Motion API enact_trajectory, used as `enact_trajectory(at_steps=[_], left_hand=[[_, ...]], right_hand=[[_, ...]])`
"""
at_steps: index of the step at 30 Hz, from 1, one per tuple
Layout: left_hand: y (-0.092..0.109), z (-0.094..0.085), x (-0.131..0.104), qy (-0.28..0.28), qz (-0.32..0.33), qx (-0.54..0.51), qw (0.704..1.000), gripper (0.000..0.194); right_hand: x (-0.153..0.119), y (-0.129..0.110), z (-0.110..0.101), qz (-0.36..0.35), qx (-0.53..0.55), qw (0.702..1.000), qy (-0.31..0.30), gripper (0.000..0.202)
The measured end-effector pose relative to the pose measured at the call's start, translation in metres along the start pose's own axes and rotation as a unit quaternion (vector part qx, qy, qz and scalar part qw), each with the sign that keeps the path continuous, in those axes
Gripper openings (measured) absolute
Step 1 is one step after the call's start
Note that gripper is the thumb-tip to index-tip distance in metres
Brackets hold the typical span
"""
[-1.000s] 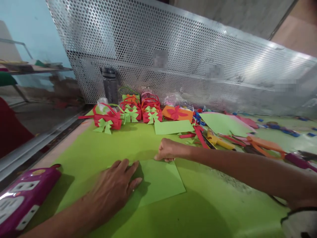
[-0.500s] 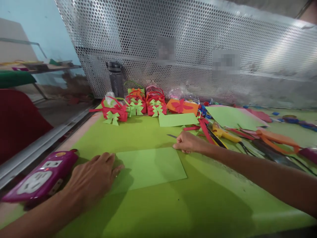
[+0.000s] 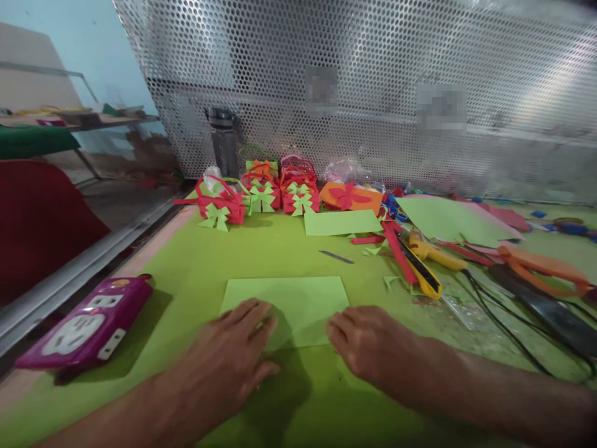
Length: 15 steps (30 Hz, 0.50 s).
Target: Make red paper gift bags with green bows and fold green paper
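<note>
A light green rectangular sheet of paper (image 3: 289,298) lies flat in front of me. My left hand (image 3: 228,348) rests over its front left part, fingers stretched forward and thumb held apart. At the front right corner, my right hand (image 3: 368,339) has its fingers curled together on the paper's edge; the fingertips are partly hidden. Beyond the sheet, a thin dark blade (image 3: 336,256) lies loose on the green tabletop (image 3: 261,249).
Small red paper baskets (image 3: 224,205) with green bows line the back, near a bottle (image 3: 224,143). A purple power strip (image 3: 88,326) sits at left. To the right are a green strip (image 3: 342,223), a yellow cutter (image 3: 426,283), a glue gun (image 3: 436,254) and cords (image 3: 506,326).
My right hand has left the blade on the table and come down to the sheet's right edge. My left hand has moved right, and the sheet now lies straighter.
</note>
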<state>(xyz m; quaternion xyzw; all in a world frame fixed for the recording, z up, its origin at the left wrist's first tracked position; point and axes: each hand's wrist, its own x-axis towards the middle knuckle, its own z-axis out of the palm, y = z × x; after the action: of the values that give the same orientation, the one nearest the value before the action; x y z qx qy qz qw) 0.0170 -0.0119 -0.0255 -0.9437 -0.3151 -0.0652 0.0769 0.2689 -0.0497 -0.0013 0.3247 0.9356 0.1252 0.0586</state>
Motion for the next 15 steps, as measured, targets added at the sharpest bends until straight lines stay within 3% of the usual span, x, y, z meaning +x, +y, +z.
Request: enact_trajectory(at_steps=[5, 10, 15], left_hand=[[0.01, -0.007, 0.018, -0.086, -0.009, -0.006, 0.996, 0.027], [0.005, -0.012, 0.022, -0.058, -0.01, -0.03, 0.998, 0.017], [-0.001, -0.012, 0.025, -0.065, -0.011, -0.083, 0.994, 0.014]], right_hand=[[-0.002, -0.005, 0.01, -0.003, -0.037, 0.999, 0.0, 0.015], [-0.002, 0.004, 0.001, 0.022, 0.051, 0.998, 0.004, 0.021], [0.0, 0.019, -0.001, 0.066, 0.12, 0.99, -0.01, 0.014]])
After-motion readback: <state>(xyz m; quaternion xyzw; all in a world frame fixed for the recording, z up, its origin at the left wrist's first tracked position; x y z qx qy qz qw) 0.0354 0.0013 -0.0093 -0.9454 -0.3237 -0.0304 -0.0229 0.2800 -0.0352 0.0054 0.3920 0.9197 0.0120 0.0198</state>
